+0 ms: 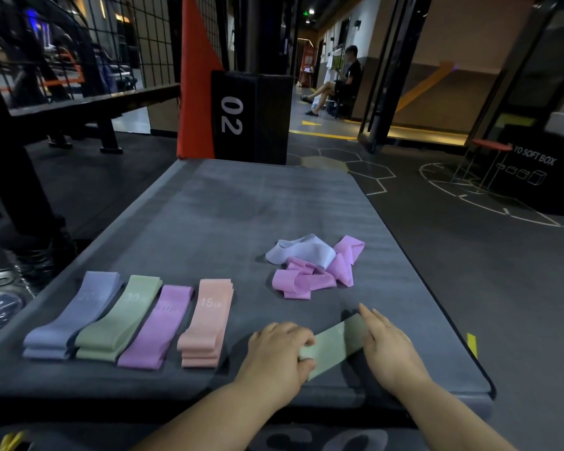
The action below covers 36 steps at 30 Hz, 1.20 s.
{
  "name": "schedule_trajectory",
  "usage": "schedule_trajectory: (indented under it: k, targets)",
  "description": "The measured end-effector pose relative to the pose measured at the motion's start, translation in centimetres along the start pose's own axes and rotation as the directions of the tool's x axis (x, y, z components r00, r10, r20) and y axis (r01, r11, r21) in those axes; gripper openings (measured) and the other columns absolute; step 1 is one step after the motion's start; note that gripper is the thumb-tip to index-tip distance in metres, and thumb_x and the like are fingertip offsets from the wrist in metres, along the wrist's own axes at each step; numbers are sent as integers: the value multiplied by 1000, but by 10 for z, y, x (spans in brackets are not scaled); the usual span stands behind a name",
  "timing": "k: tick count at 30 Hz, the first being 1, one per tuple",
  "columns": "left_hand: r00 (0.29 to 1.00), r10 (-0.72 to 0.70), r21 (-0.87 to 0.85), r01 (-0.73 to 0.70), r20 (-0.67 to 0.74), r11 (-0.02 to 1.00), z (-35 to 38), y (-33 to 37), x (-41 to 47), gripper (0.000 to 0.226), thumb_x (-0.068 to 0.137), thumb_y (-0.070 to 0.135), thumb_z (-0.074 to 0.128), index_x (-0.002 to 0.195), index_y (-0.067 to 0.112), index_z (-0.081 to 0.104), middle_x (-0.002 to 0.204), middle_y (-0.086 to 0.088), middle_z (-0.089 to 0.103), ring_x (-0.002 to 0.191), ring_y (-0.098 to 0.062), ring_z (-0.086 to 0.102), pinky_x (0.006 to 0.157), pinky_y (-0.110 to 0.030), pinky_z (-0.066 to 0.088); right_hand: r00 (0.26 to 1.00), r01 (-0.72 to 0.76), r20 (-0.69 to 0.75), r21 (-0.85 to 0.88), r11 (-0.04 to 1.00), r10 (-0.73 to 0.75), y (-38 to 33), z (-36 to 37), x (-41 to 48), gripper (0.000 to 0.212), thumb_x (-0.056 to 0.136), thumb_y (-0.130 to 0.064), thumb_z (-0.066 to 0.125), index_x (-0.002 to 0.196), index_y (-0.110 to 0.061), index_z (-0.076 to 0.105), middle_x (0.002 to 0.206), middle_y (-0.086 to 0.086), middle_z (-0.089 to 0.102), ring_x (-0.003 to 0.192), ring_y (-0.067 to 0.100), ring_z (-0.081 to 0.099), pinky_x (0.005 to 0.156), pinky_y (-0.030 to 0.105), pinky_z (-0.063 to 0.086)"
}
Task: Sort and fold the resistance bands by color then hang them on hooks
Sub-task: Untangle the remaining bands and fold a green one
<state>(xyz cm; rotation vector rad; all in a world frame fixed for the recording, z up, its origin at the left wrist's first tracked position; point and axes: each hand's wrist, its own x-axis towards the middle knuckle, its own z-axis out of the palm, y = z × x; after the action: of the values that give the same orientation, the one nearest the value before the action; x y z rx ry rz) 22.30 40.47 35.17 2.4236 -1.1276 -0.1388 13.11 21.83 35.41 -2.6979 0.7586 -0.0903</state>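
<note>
At the near edge of the grey mat (241, 216), left hand (275, 349) is pinching one end of the green band (334, 345), right hand (389, 345) is pressing straight-fingered on the other; folded stacks (127, 320) are lying left, loose pile (310, 275) farther.

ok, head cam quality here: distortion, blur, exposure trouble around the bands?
Head view: wide-angle bending curves the mat edges; room dim, corridor behind brighter; left hand and right hand throw soft shadows on the mat beside the green band; the peach stack print, 15 LB, reads; the pink stack print is faint.
</note>
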Motion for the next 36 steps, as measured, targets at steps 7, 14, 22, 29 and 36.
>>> schedule_trajectory:
  k: [7, 14, 22, 29, 36]
  targets:
    - [994, -98, 59, 96, 37, 994, -2, 1, 3, 49, 88, 47, 57, 131, 25, 45, 127, 3, 49, 121, -20, 43, 101, -32, 36, 977, -167, -140, -24, 986, 162, 10, 2, 4, 36, 90, -36, 54, 124, -26, 62, 124, 1, 57, 119, 25, 45, 102, 33, 36]
    - [990, -131, 62, 128, 44, 990, -4, 4, 5, 40, 86, 47, 60, 121, 28, 52, 122, 3, 50, 117, -21, 45, 98, -32, 37, 969, -158, -165, 155, 975, 183, 2, -3, -3, 8, 87, -31, 61, 91, -26, 57, 95, -6, 57, 103, 23, 51, 85, 35, 43]
    - [995, -100, 9, 100, 18, 995, -11, 9, 0, 26, 86, 39, 59, 93, 28, 36, 107, 4, 56, 104, -21, 50, 79, -31, 36, 957, -163, -131, 492, 855, 257, -3, -9, -1, 10, 90, -18, 62, 89, -20, 52, 84, -4, 62, 81, 22, 57, 71, 31, 38]
    - [979, -164, -84, 175, 124, 981, -20, 12, -1, 28, 86, 40, 60, 109, 25, 52, 113, 4, 60, 108, -21, 55, 84, -30, 42, 953, -132, -64, 792, 595, 297, -13, -7, 2, 18, 92, -3, 57, 91, -21, 55, 85, 9, 67, 64, 21, 59, 58, 30, 46]
    - [961, -173, -166, 211, 214, 963, -42, 5, -13, 34, 92, 37, 48, 67, 17, 34, 84, -3, 52, 84, -24, 49, 70, -32, 36, 950, -81, -83, 865, 496, 301, -34, -5, 3, 19, 89, -5, 63, 92, -21, 54, 79, 4, 69, 66, 19, 60, 67, 35, 48]
